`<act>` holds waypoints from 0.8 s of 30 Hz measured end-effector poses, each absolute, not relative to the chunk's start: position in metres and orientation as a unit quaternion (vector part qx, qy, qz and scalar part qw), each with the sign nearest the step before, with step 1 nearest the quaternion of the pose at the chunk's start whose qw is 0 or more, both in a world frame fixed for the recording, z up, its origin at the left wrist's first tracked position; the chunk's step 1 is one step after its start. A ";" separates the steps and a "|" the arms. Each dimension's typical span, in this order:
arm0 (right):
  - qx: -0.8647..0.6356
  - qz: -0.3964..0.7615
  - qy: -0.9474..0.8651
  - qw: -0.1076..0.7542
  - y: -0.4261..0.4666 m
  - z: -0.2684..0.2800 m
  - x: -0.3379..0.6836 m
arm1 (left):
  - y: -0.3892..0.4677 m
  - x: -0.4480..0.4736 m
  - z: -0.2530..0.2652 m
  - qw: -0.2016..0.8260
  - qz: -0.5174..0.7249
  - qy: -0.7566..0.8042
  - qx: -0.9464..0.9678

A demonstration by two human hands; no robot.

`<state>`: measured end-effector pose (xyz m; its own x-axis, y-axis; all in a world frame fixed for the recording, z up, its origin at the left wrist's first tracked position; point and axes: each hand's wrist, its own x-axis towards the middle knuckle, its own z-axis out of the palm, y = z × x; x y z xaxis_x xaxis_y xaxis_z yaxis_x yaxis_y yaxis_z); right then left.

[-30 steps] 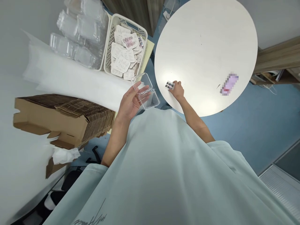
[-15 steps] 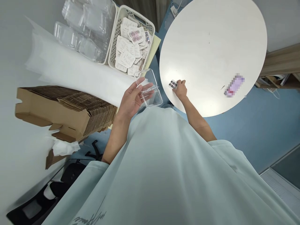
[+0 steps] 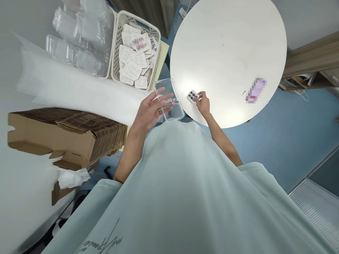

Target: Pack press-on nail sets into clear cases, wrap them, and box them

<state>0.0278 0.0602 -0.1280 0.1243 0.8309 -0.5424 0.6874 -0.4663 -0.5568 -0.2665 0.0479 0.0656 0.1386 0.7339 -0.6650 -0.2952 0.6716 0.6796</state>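
The clear plastic box (image 3: 177,111) stands open at its hinge, its two shallow halves spread apart and nothing inside either. It is held tilted among the spread fingers of the left hand (image 3: 150,110), just off the near-left edge of the tabletop (image 3: 227,63). The small white card (image 3: 196,94), bearing two rows of dark, glossy pieces, faces up at that same edge, its near-right side pinched by the right hand (image 3: 203,105).
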 end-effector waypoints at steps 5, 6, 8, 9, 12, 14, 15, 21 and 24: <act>-0.741 0.417 -0.474 0.230 0.049 -0.079 0.049 | 0.061 -0.245 0.062 0.747 0.340 0.530 0.214; -0.733 0.411 -0.477 0.257 0.047 -0.067 0.054 | 0.063 -0.241 0.062 0.751 0.336 0.524 0.220; -0.708 0.401 -0.498 0.300 0.043 -0.039 0.063 | 0.068 -0.231 0.062 0.759 0.327 0.515 0.228; -0.692 0.399 -0.511 0.317 0.041 -0.024 0.066 | 0.070 -0.227 0.063 0.763 0.322 0.511 0.230; -0.661 0.393 -0.512 0.382 0.034 0.023 0.071 | 0.075 -0.214 0.063 0.775 0.305 0.501 0.235; -0.638 0.408 -0.512 0.406 0.029 0.052 0.071 | 0.077 -0.207 0.061 0.779 0.297 0.493 0.248; -0.627 0.415 -0.518 0.408 0.027 0.065 0.069 | 0.078 -0.204 0.059 0.780 0.294 0.488 0.257; -0.596 0.453 -0.553 0.364 0.021 0.098 0.058 | 0.082 -0.195 0.051 0.785 0.285 0.478 0.274; -0.586 0.468 -0.567 0.340 0.021 0.094 0.054 | 0.084 -0.195 0.054 0.791 0.276 0.467 0.284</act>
<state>0.0541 0.0211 0.0940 -0.0823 0.9833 -0.1622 0.3457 -0.1245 -0.9300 -0.1950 0.0836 0.0544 0.4116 0.7015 -0.5818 -0.1710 0.6865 0.7067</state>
